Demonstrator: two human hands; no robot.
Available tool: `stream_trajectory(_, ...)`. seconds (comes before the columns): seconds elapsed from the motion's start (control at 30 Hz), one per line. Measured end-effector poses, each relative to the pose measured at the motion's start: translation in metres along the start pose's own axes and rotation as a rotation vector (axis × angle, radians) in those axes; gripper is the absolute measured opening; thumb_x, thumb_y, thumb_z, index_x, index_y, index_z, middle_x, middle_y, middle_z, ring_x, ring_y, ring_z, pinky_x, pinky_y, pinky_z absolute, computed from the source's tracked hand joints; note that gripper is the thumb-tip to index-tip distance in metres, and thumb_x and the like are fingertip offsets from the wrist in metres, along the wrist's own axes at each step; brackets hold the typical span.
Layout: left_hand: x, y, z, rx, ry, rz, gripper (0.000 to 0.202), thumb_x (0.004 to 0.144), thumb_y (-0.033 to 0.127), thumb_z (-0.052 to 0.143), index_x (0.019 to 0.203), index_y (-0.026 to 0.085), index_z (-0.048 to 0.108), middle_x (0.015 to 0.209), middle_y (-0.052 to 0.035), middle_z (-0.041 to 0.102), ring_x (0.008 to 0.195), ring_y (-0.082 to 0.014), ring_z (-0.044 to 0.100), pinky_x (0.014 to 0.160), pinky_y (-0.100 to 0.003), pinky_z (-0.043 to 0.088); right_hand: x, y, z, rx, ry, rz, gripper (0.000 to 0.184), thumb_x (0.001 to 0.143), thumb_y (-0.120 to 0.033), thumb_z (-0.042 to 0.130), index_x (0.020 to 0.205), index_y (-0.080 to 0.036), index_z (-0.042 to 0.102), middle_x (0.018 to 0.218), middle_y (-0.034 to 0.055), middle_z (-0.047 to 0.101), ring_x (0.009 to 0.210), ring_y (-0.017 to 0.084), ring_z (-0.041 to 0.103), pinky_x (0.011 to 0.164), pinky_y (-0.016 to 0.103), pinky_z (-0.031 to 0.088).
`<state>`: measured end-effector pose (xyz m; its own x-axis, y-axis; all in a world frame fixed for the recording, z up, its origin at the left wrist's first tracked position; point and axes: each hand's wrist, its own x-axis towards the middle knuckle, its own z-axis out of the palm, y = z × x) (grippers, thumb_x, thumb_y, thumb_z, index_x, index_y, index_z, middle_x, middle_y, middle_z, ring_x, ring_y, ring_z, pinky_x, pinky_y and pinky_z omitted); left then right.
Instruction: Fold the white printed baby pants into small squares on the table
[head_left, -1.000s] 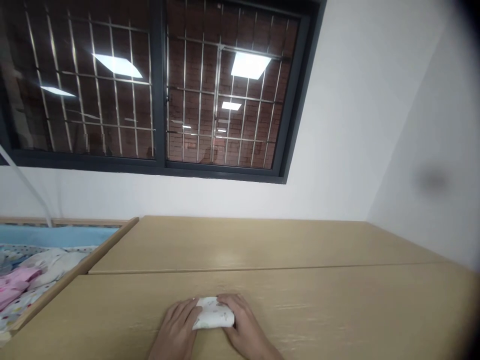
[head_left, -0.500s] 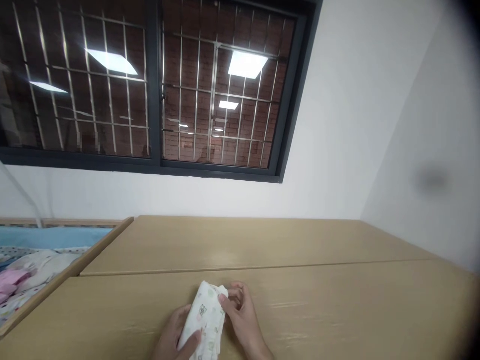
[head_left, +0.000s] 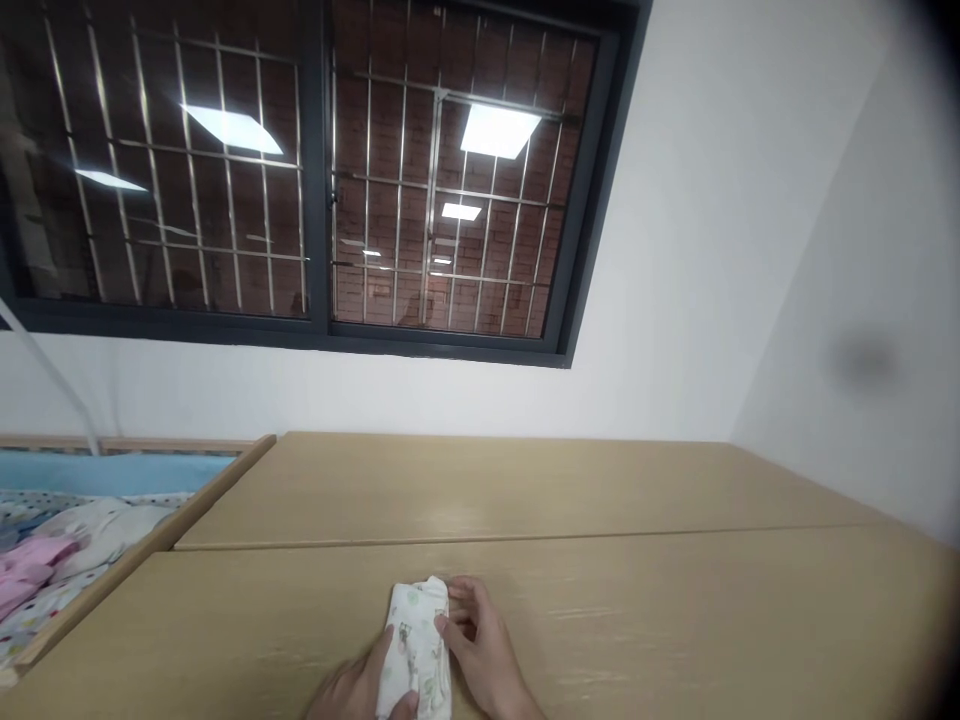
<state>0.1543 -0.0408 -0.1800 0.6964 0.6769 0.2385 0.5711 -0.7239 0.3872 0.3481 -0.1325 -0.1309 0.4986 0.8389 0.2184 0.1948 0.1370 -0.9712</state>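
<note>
Over 2 wooden boards (head_left: 675, 600), 1 left hand (head_left: 352, 685) and 1 right hand (head_left: 486, 645), grip pinching 1 patterned cloth (head_left: 420, 640).

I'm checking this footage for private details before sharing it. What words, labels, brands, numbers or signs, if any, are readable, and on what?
None that can be read.
Folded cloth: small printed pictures; any lettering among them is too small to make out.
Bedding: dots and colours, no legible text.
Window, wall, table: none seen.
</note>
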Motion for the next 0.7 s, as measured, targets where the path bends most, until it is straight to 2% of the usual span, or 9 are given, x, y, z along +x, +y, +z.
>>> stream_trajectory(0.2, -0.007, 0.028, -0.029, 0.023, 0.026, -0.008, 0.051, 0.093, 0.041, 0.048, 0.136, 0.016, 0.058, 0.112, -0.0125, 0.075, 0.098, -0.0286, 0.073, 0.083, -0.037, 0.057, 0.001, 0.002, -0.003, -0.041, -0.009, -0.005, 0.043, 0.083, -0.045, 0.068, 0.114, -0.018, 0.055, 0.123, 0.0178, 0.063, 0.098, 0.027, 0.069, 0.09, 0.045, 0.056)
stream_trajectory(0.33, -0.009, 0.037, -0.044, 0.081, 0.139, 0.038, 0.038, 0.097, 0.038, 0.045, 0.124, 0.018, 0.063, 0.105, -0.0112, 0.075, 0.093, -0.0274, 0.071, 0.082, -0.039, 0.054, 0.004, 0.001, -0.005, -0.095, 0.023, -0.017, 0.044, 0.085, -0.05, 0.064, 0.111, -0.017, 0.055, 0.12, 0.0182, 0.064, 0.097, 0.026, 0.069, 0.091, 0.046, 0.055)
stream_trajectory(0.43, -0.01, 0.036, -0.048, 0.106, 0.288, 0.144, 0.032, 0.099, 0.04, 0.044, 0.113, 0.021, 0.065, 0.1, -0.0093, 0.073, 0.09, -0.0258, 0.069, 0.081, -0.039, 0.053, 0.004, 0.0, -0.004, -0.121, 0.057, -0.029, 0.044, 0.088, -0.053, 0.061, 0.112, -0.017, 0.056, 0.119, 0.0173, 0.066, 0.102, 0.027, 0.068, 0.094, 0.045, 0.054)
stream_trajectory(0.5, -0.012, 0.037, -0.048, 0.106, 0.354, 0.204, 0.031, 0.1, 0.039, 0.043, 0.113, 0.021, 0.064, 0.099, -0.009, 0.071, 0.089, -0.0246, 0.068, 0.081, -0.038, 0.053, 0.003, -0.001, -0.003, -0.123, 0.065, -0.043, 0.045, 0.09, -0.055, 0.059, 0.115, -0.018, 0.055, 0.12, 0.0168, 0.066, 0.107, 0.027, 0.067, 0.096, 0.045, 0.053)
stream_trajectory(0.6, -0.019, 0.046, -0.046, 0.088, 0.376, 0.307, 0.03, 0.1, 0.036, 0.043, 0.118, 0.019, 0.061, 0.108, -0.0102, 0.071, 0.098, -0.0236, 0.068, 0.086, -0.036, 0.055, -0.002, -0.007, -0.004, -0.169, 0.055, -0.088, 0.048, 0.094, -0.055, 0.054, 0.124, -0.017, 0.054, 0.126, 0.0172, 0.064, 0.116, 0.027, 0.063, 0.101, 0.046, 0.05)
stream_trajectory(0.7, -0.027, 0.057, -0.042, 0.114, 0.38, 0.384, 0.035, 0.099, 0.035, 0.046, 0.125, 0.016, 0.059, 0.124, -0.0133, 0.068, 0.114, -0.0256, 0.065, 0.094, -0.037, 0.056, -0.009, -0.021, -0.008, -0.326, -0.043, -0.192, 0.053, 0.099, -0.051, 0.047, 0.14, -0.018, 0.049, 0.144, 0.0163, 0.054, 0.135, 0.026, 0.05, 0.114, 0.047, 0.039)
